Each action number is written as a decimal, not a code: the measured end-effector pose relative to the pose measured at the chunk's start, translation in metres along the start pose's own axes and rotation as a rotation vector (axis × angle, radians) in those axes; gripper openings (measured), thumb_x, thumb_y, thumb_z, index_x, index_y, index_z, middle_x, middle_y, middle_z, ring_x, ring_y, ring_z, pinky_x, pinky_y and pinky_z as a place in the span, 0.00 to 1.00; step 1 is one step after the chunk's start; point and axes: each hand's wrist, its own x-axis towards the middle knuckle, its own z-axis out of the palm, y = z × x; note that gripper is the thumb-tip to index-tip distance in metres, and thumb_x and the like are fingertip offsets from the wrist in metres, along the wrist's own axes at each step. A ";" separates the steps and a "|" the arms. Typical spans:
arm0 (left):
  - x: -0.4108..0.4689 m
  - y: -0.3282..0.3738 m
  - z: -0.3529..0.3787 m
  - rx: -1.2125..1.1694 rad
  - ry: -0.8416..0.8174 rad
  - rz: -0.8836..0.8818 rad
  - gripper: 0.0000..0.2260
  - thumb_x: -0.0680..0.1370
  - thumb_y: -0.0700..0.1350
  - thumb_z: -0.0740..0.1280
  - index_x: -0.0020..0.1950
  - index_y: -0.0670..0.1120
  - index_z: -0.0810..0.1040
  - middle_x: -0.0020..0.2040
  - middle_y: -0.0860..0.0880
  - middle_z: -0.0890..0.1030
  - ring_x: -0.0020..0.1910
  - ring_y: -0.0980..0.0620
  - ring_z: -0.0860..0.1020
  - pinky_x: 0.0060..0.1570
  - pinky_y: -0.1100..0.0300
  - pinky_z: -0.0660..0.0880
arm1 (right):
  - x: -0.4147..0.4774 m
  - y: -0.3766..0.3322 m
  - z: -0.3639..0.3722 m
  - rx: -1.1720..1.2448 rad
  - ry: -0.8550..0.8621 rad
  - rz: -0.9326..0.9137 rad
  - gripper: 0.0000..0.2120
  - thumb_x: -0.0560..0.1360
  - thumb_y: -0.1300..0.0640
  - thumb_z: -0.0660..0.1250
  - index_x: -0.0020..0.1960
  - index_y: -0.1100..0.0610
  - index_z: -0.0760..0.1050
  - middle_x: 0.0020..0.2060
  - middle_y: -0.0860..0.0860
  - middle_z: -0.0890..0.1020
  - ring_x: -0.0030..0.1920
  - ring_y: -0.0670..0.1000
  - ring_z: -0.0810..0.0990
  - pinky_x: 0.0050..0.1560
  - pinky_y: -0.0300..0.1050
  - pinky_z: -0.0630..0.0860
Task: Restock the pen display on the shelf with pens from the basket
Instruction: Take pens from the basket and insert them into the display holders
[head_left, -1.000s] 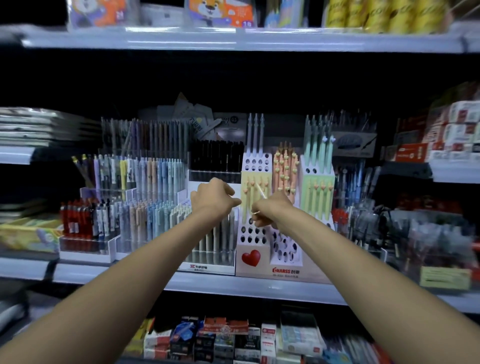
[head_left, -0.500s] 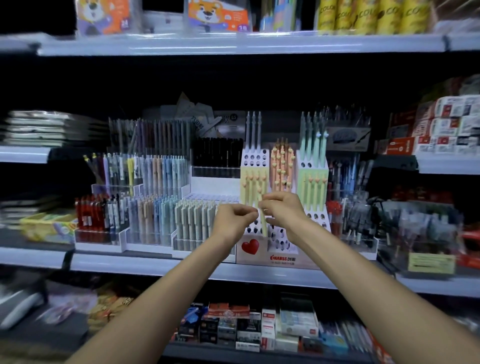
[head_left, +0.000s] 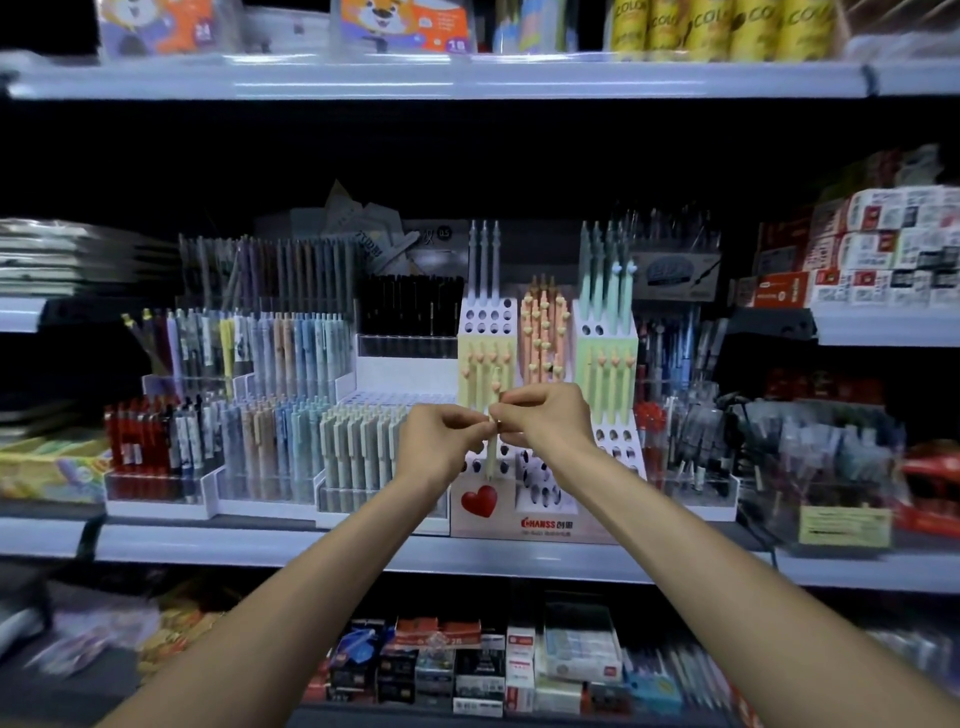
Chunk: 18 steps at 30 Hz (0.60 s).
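We see the left hand (head_left: 441, 449) and the right hand (head_left: 548, 421) meeting in front of the pen display (head_left: 545, 525), a white stepped stand with rows of round holes that sits on the middle shelf (head_left: 260, 545). Each grip is narrow, with fingertips pinched on a single pale yellow-green pen (head_left: 491, 460) held upright between the two hands. The fingertips hide the middle of its barrel. Its top shows above them against the stand's own pale yellow pens (head_left: 483, 379), and the two are hard to tell apart there. Its lower end hangs just above the red heart (head_left: 479, 501) on the stand's front, and we cannot tell whether the tip sits in a hole or only hovers before it. The right wrist covers part of the lower holes. Both forearms are cut off by the near edge of the view. Left of the stand, clear trays (head_left: 291, 447) hold packed pens. The goods far right (head_left: 831, 447) are blurred, perhaps more pens, and the boxes (head_left: 467, 670) on the shelf below are dim.
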 end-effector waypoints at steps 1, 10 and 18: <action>0.003 0.000 0.000 0.016 0.000 0.006 0.02 0.75 0.40 0.77 0.43 0.45 0.89 0.37 0.46 0.87 0.41 0.44 0.86 0.50 0.41 0.83 | 0.004 0.000 0.001 -0.031 0.013 -0.024 0.07 0.71 0.65 0.79 0.49 0.61 0.87 0.45 0.54 0.88 0.42 0.53 0.88 0.48 0.48 0.86; 0.043 0.020 -0.006 0.172 0.099 0.071 0.01 0.74 0.48 0.79 0.43 0.53 0.89 0.36 0.56 0.86 0.40 0.54 0.85 0.50 0.47 0.83 | 0.045 -0.021 0.016 -0.172 0.078 -0.179 0.08 0.69 0.61 0.82 0.46 0.55 0.87 0.42 0.50 0.88 0.44 0.50 0.88 0.51 0.50 0.86; 0.070 0.022 -0.003 0.239 0.184 -0.010 0.04 0.72 0.49 0.80 0.38 0.54 0.87 0.36 0.54 0.86 0.42 0.52 0.84 0.49 0.48 0.83 | 0.069 -0.019 0.031 -0.223 0.108 -0.191 0.13 0.69 0.60 0.82 0.31 0.48 0.84 0.33 0.45 0.87 0.39 0.49 0.87 0.46 0.52 0.86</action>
